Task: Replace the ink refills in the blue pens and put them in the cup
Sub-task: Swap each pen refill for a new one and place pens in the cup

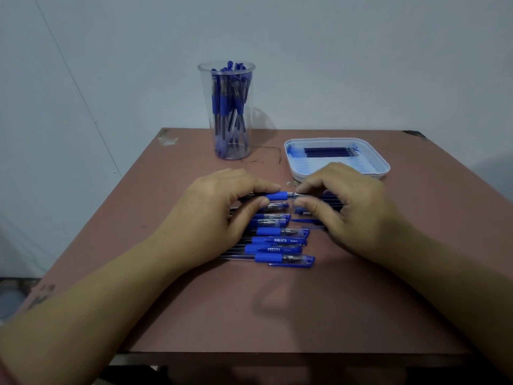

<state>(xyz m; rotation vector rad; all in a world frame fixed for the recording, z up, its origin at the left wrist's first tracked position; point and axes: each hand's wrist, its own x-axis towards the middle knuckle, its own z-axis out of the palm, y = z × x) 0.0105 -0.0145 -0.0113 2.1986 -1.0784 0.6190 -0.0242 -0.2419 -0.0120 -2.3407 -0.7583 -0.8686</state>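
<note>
Pinches one blue pen point(276, 195) at the desk's point(194, 307) middle, left hand point(222, 209) curled round its grip, right hand point(352, 209) gripping its tip; leaves several pens point(280, 241) rowed toward the near edge; finds cup point(226, 112) at far edge crowded, refills point(327, 152) in tray point(383, 165) far right; seems roughly halfway.

Both hands mid-frame on one pen point(277, 195): left hand point(219, 215) pinches the blue grip, right hand point(347, 207) pinches the tip end. Pen row point(280, 243) below. Cup point(226, 109) of pens upper centre, tray point(337, 159) with refills point(329, 152) right.
</note>
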